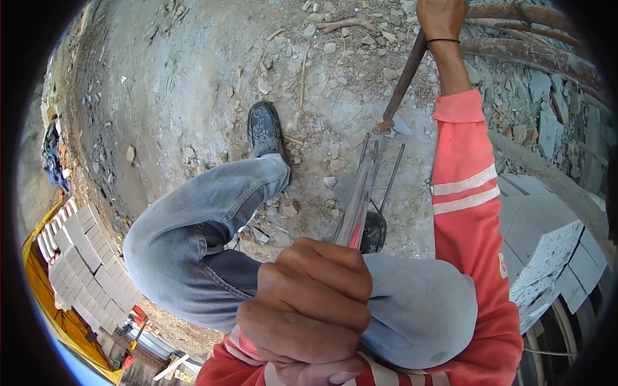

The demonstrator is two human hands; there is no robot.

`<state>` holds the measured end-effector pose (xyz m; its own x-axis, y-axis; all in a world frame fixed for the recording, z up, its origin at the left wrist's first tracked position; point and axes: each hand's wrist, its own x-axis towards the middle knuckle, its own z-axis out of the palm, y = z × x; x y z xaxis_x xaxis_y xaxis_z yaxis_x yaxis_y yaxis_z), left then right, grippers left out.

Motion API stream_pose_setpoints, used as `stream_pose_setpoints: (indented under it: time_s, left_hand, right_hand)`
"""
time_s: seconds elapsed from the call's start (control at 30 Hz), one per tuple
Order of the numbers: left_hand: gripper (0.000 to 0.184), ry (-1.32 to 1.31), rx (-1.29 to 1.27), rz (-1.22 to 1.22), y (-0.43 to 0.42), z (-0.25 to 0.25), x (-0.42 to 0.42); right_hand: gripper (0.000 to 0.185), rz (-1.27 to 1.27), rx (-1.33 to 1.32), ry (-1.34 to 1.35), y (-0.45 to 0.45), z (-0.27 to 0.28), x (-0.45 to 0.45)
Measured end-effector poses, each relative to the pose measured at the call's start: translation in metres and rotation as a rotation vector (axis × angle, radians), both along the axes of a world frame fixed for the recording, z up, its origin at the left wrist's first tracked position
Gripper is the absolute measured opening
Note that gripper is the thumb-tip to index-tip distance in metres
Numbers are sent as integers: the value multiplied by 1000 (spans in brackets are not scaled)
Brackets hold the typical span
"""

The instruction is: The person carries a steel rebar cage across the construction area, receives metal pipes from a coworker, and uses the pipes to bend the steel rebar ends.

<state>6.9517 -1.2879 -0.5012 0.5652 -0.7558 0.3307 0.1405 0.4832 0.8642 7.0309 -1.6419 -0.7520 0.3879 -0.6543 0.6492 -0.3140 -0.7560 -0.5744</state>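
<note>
My left hand (306, 309) is a closed fist low in the middle, in front of my knees. A pale, motion-blurred metal bar (355, 215) runs from beneath it toward the ground; its grip on the bar is partly hidden. Beside the bar stick out thin ribbed steel rods (391, 177). At the top right, my right hand (441, 18) is closed round a dark rod (407, 77), which slants down to a rusty end (385, 125) just above the rod tips. The upper part of this hand is cut off by the frame.
A black shoe (264, 128) stands on rubble-strewn ground (193, 83). Rusty curved pipes (528, 55) lie at the upper right. Grey blocks (534, 225) are stacked at the right; more blocks (90, 257) stand at the left by a yellow tarp (48, 293).
</note>
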Motion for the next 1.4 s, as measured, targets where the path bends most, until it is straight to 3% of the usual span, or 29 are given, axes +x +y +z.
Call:
stream_pose_setpoints:
  time_s: [0.07,0.23,0.33,0.47,0.6,0.7,0.77,0.8,0.83,0.9,0.97,1.0,1.07,1.2,1.4]
  left_hand:
    - [45,1,1,-1,2,0,-1]
    - [44,15,11,58,1,-4,-6]
    - [42,21,71,102,-1,-2,-17]
    - [43,-22,137,6,0,-1,-18]
    - [41,5,208,83,0,6,-34]
    - [36,2,214,0,6,7,-23]
    - [23,11,212,-46,11,7,-21]
    - [23,17,217,-41,7,5,-32]
    - [17,93,115,192,-4,3,-51]
    - [18,166,8,426,-10,1,-55]
    - [28,37,50,223,-6,0,-40]
    - [32,-7,65,157,-5,-1,-37]
    - [33,-8,96,169,1,-5,-41]
    - [22,-34,-55,121,6,-11,-36]
    - [17,-5,189,119,9,7,-31]
  right_hand:
    - [28,-22,-32,302,-9,17,-5]
    - [22,15,-136,84,16,18,-12]
    - [23,-12,-102,182,3,3,-13]
    - [20,-39,-96,95,12,13,-9]
    - [20,-12,-112,130,20,15,-7]
    - [21,26,-71,107,37,37,-6]
    - [21,80,-22,45,52,57,-6]
    - [21,85,-17,50,48,46,-3]
    - [20,64,-86,163,38,29,3]
    - [19,44,-160,272,18,1,16]
    - [17,102,98,324,4,-23,32]
    - [17,108,97,322,-4,-45,39]
    - [18,48,251,161,-9,-79,44]
    - [18,64,254,221,-5,-81,57]
    - [18,113,253,326,24,-74,78]
